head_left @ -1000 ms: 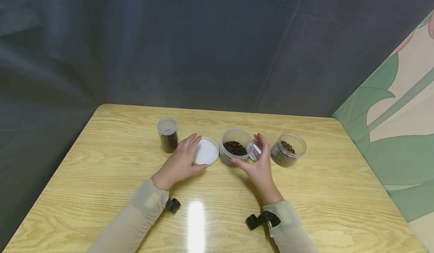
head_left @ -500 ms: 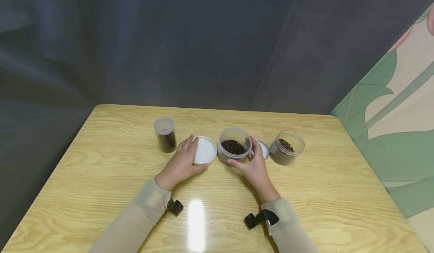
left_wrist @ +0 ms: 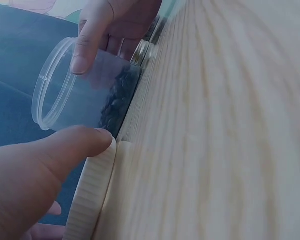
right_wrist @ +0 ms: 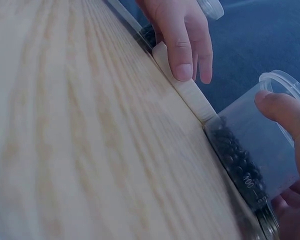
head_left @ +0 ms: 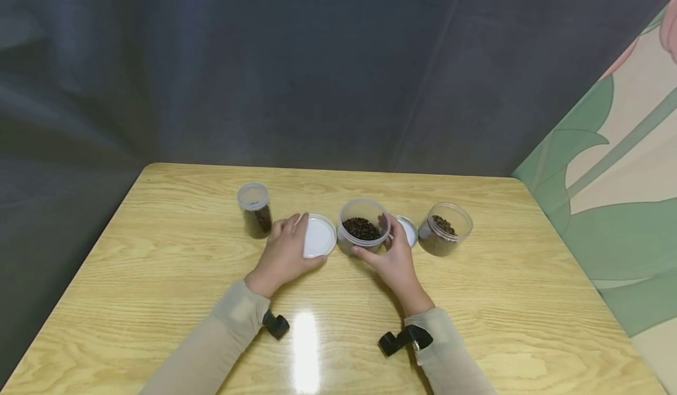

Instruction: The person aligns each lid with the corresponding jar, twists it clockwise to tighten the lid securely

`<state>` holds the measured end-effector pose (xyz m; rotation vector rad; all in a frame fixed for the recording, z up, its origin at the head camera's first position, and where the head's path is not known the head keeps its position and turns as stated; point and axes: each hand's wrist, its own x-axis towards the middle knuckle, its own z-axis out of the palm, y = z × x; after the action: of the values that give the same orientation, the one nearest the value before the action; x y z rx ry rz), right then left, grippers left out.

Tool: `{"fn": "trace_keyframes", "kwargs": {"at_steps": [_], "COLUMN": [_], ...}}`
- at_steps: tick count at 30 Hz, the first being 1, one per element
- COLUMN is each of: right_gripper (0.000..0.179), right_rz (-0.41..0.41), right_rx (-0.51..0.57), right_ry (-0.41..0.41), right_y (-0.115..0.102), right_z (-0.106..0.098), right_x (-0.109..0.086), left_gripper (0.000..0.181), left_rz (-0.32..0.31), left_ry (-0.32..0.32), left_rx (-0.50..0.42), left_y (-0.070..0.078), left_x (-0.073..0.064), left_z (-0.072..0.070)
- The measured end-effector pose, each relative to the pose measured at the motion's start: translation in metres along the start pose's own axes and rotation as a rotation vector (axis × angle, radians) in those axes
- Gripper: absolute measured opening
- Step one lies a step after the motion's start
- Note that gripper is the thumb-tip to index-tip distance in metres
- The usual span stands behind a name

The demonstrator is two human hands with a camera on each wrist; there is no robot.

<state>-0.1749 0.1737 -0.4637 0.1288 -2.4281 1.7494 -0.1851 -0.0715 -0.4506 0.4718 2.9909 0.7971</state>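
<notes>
1. Container of clear, round plastic (head_left: 346, 243) is clamped in your right hand (head_left: 395, 261), thumb on the near side; its base sits upright on the table or close above it, hard to tell which.
2. Small, dark, bean-like pieces (head_left: 361, 228) fill the bottom. Past your right thumb, your right-wrist view shows "100" printed on the wall; the mark after it is hard to read.
3. Your left hand (head_left: 287, 257) curves round a flat, round white lid (head_left: 319, 237), thumb at its near edge; the lid's left part is hidden under your fingers. It lies just beside the container, between your two hands.
4. Just right of your right hand is a second round lid, white with a shiny rim (head_left: 407, 232), partly covered by your fingers.
5. Farther right of that hand stands a squat, clear jar of brown pieces (head_left: 438, 244).
6. Beyond your left hand, to its left, stands a tall, clear cylindrical jar of dark pieces (head_left: 257, 221); you cannot make out whether its pale top is a cover.
7. Under both hands is a light wood-grain table (head_left: 502, 307); your beige sleeves (head_left: 211, 336) are cut off at the lower edge.
</notes>
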Motion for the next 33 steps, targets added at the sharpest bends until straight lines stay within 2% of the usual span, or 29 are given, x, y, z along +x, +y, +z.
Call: {"fn": "trace_keyframes", "kwargs": {"at_steps": [11, 15, 22, 33], "right_gripper": [0.098, 0.099, 0.100, 0.099], "right_rz": [-0.032, -0.034, -0.037, -0.044], "right_rx": [-0.066, -0.089, -0.097, -0.111], "right_ry": [0.014, 0.015, 0.013, 0.009], "right_y": [-0.0037, -0.0048, -0.0046, -0.0023], "right_z": [0.0017, 0.0021, 0.0008, -0.0013], "right_x": [0.0002, 0.0006, 0.0000, -0.0008], "left_gripper": [0.100, 0.098, 0.108, 0.103], "left_rz": [-0.030, -0.041, -0.039, 0.039], "left_ry": [0.053, 0.084, 0.161, 0.282], "left_rx": [-0.060, -0.111, -0.200, -0.238], "left_y": [-0.0015, -0.0029, 0.0007, 0.0053], "left_x": [-0.0025, -0.0026, -0.0022, -0.0018], "left_z": [-0.0004, -0.0005, -0.0011, -0.0026]}}
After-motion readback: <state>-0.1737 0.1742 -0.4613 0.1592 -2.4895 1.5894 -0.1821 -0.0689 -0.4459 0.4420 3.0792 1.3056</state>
